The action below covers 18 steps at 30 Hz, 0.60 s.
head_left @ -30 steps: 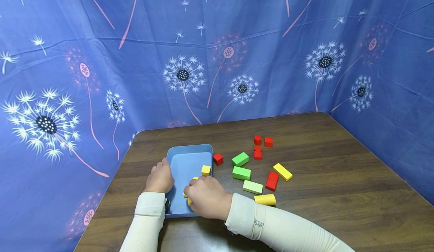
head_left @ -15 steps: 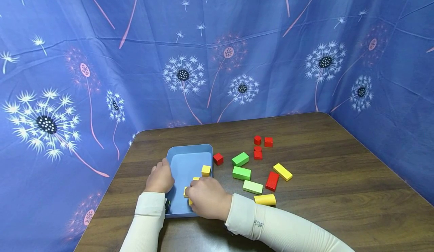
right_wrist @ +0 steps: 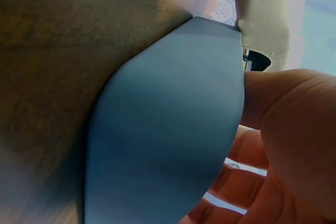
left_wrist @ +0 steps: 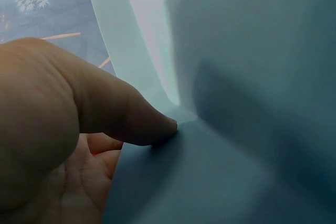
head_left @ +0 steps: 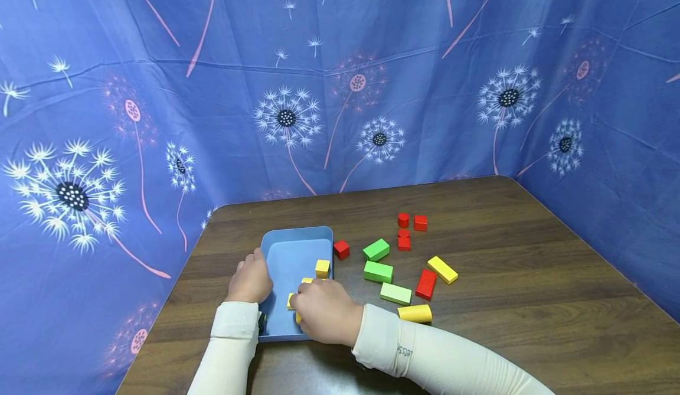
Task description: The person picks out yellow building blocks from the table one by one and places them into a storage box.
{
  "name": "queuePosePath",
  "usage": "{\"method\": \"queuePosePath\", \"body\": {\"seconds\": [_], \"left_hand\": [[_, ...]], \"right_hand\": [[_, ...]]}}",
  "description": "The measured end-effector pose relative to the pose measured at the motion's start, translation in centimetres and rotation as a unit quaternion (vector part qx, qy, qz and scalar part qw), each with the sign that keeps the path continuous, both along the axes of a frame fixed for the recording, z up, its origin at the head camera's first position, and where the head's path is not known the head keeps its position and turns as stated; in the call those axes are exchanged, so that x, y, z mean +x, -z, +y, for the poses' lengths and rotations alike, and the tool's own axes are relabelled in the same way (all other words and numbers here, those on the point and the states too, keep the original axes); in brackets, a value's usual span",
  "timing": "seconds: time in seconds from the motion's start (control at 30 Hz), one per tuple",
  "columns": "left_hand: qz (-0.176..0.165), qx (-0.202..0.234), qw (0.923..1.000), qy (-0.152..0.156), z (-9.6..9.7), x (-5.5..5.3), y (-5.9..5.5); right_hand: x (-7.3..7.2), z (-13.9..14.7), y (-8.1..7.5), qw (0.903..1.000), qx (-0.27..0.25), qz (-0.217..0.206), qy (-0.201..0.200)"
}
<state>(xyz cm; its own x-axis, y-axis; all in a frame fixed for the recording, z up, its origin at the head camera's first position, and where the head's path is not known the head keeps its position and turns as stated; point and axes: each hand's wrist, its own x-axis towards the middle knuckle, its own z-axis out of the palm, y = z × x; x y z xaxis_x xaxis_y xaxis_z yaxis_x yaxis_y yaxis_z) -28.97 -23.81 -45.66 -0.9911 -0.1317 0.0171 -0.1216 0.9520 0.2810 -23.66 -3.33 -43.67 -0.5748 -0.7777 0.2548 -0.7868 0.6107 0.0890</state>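
My left hand (head_left: 249, 278) grips the left wall of a blue tray (head_left: 281, 256); in the left wrist view the thumb (left_wrist: 142, 116) presses inside the wall with fingers outside. My right hand (head_left: 326, 312) reaches over the tray's right wall near its front corner, fingers curled down on a yellow block (head_left: 298, 318), mostly hidden beneath them. Another yellow block (head_left: 290, 302) lies just left of those fingers, and a third, partly hidden yellow block (head_left: 307, 280) behind them. A yellow cube (head_left: 322, 268) sits along the right wall. In the right wrist view the tray's outer wall (right_wrist: 168, 114) hides my fingertips.
Right of the tray on the wooden table (head_left: 510, 265) lie a red cube (head_left: 342, 250), several green blocks (head_left: 378, 272), a red block (head_left: 426, 284), a yellow block (head_left: 443, 270) and a yellow cylinder (head_left: 415, 313). Small red pieces (head_left: 404, 220) stand farther back. A blue curtain (head_left: 340, 88) hangs behind.
My right hand has shifted very slightly right, showing more of the yellow block at its left. The left hand and tray have stayed put.
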Motion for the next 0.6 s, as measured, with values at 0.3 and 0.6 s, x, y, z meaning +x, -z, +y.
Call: {"method": "queuePosePath", "body": {"seconds": [0.3, 0.6], "left_hand": [[0.004, 0.003, 1.0000, -0.001, -0.10, 0.03, 0.10], [0.003, 0.008, 1.0000, 0.000, -0.11, 0.02, 0.17]], "right_hand": [[-0.26, 0.22, 0.30, 0.9999, -0.008, -0.005, -0.008], [-0.21, 0.64, 0.22, 1.0000, -0.003, -0.007, 0.001]]}}
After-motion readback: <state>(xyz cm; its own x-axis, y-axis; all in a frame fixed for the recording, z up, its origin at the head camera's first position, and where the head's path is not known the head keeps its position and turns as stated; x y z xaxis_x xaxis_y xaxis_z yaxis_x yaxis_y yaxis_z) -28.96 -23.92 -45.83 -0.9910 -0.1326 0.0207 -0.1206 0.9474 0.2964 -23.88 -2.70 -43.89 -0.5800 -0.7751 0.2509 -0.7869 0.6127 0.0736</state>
